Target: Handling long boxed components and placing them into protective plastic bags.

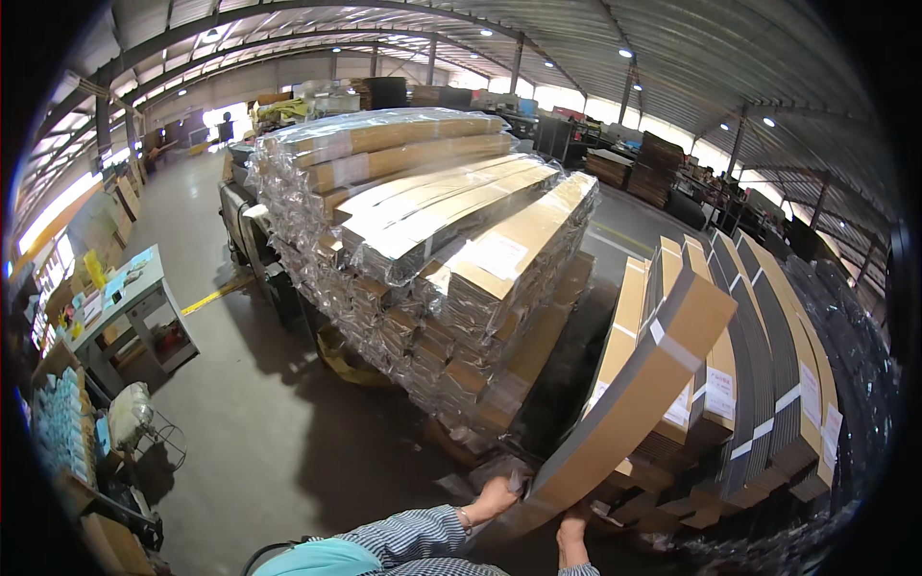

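A long banded bundle of cardboard strips [642, 379], brown on its broad face and grey along its side, stands tilted in front of me, its far end raised over other bundles. My left hand [495, 501] is closed beside its near end, at crumpled clear plastic film [501, 472]; exactly what the fingers pinch is hard to see. Against the lower right edge of the same bundle, my right hand [573, 528] grips it, with the fingers partly hidden. The bundle's nearest end drops into shadow between my forearms.
Ahead stands a large stack of film-wrapped cardboard bundles [432, 278]. More banded bundles [778, 365] are piled on the right, beside dark plastic-covered stock [845, 317]. A grey desk [130, 298] and a rack of blue items [62, 422] stand at left, along the concrete floor [230, 413].
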Motion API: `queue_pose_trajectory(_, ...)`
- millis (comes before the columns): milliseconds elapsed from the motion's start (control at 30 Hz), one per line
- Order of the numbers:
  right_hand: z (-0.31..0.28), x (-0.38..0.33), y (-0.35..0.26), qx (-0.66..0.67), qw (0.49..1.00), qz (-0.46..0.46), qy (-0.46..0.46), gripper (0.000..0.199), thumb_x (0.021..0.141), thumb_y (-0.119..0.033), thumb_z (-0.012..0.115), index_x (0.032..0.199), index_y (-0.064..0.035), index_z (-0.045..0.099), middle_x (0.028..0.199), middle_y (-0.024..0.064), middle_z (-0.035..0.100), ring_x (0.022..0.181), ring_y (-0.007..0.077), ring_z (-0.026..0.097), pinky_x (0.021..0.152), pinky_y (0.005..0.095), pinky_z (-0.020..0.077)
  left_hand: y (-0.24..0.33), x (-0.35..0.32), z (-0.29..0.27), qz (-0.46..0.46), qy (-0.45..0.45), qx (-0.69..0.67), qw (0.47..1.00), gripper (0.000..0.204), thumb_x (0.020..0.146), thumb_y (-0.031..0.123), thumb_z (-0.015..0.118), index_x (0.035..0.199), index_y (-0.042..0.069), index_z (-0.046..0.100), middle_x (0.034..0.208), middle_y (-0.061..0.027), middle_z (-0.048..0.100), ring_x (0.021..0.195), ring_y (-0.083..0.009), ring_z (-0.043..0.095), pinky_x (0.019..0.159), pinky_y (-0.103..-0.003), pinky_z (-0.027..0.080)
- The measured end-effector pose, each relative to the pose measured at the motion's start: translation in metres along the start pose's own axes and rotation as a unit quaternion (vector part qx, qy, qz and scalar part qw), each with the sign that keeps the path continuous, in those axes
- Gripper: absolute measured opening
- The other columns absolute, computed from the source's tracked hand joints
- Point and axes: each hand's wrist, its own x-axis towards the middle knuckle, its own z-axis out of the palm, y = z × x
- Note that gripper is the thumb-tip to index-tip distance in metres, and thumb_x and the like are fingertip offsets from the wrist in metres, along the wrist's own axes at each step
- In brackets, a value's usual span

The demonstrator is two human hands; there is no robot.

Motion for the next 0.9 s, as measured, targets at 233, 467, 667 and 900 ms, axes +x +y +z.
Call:
queue_pose_trajectory(233,0.030,-0.075,0.013,-0.441,0.835,-0.316,0.094,0.021,0.100,-0.011,0.050,0.116,-0.0009,0.059,0.107,0.0079,0.061,0.090,0.0154,0.056,0.079,0.0298,0.0432,-0.045,-0.055,-0.034,0.039,-0.004,-0.021,0.999,0.055,0.080,0.010,0.060,0.134,0.015,0.054,0.103,-0.0248,0.068,0.095,-0.0416,0.067,0.081,-0.048,0.052)
queue_pose_trajectory(467,0.004,-0.050,0.004,-0.642,0.741,-0.197,-0.001,0.029,0.101,-0.014,0.047,0.123,0.0037,0.057,0.120,0.0137,0.060,0.107,0.0232,0.056,0.094,0.0369,0.0413,0.067,-0.069,-0.117,0.094,0.021,-0.101,0.990,0.054,0.078,0.004,0.061,0.129,0.018,0.050,0.106,-0.0194,0.068,0.099,-0.0423,0.065,0.081,-0.050,0.049)
queue_pose_trajectory(667,0.031,-0.069,0.049,-0.039,0.987,-0.134,-0.077,0.035,0.097,-0.015,0.051,0.122,0.0073,0.057,0.115,0.0193,0.064,0.105,0.0306,0.059,0.098,0.0413,0.0431,0.029,-0.087,-0.119,0.079,-0.004,-0.016,0.997,0.049,0.078,0.003,0.061,0.125,0.016,0.053,0.098,-0.0176,0.069,0.095,-0.0408,0.066,0.077,-0.050,0.049)
queue_pose_trajectory(900,0.080,-0.089,-0.079,-0.120,0.986,-0.101,-0.059,0.021,0.095,-0.012,0.057,0.114,-0.0039,0.053,0.100,0.0067,0.056,0.087,0.0151,0.054,0.073,0.0274,0.0439,0.085,-0.069,-0.162,0.227,0.072,-0.141,0.961,0.033,0.077,-0.002,0.062,0.108,0.009,0.056,0.095,-0.0099,0.064,0.088,-0.0273,0.065,0.077,-0.038,0.050)
